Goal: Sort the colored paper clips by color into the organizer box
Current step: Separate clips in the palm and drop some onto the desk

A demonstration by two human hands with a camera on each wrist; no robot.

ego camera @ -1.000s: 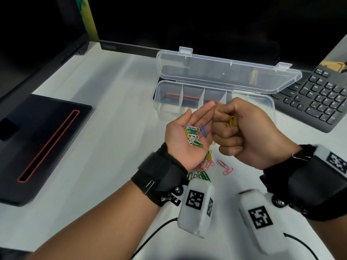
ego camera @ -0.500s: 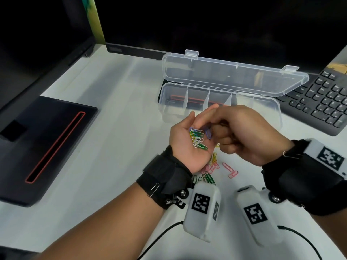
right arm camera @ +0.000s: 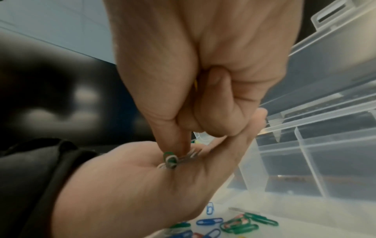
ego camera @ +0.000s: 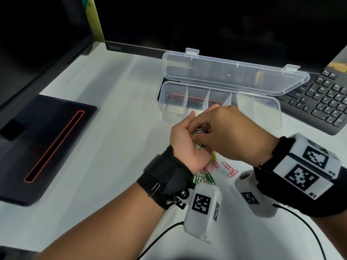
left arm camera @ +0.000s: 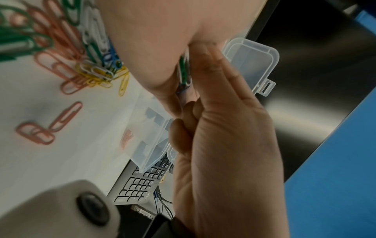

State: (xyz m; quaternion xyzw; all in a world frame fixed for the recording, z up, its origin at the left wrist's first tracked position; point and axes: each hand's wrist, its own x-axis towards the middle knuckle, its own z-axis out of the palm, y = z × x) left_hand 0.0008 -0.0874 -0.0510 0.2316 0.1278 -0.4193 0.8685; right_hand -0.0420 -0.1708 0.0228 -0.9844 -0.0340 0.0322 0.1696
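My left hand (ego camera: 185, 139) lies palm up over the table and carries several mixed paper clips (ego camera: 199, 131) on the palm. My right hand (ego camera: 231, 132) reaches into that palm from the right. Its thumb and forefinger pinch a green and white bunch of clips (right arm camera: 170, 159), and a sliver of yellow clip (right arm camera: 195, 84) shows inside its curled fingers. A loose pile of green, pink, yellow and blue clips (ego camera: 208, 173) lies on the table under the hands. The clear organizer box (ego camera: 266, 109) stands open just beyond them, with its dividers showing.
A black keyboard (ego camera: 323, 98) sits at the right behind the box. A black slab with a red-lined slot (ego camera: 43, 143) lies at the left. A dark monitor edge (ego camera: 131, 46) runs along the back. Two pink clips (ego camera: 230, 169) lie apart from the pile.
My right hand moved left from beside the left palm into it, and its thumb and forefinger closed on clips there. The left hand has stayed palm up with the clips in it.
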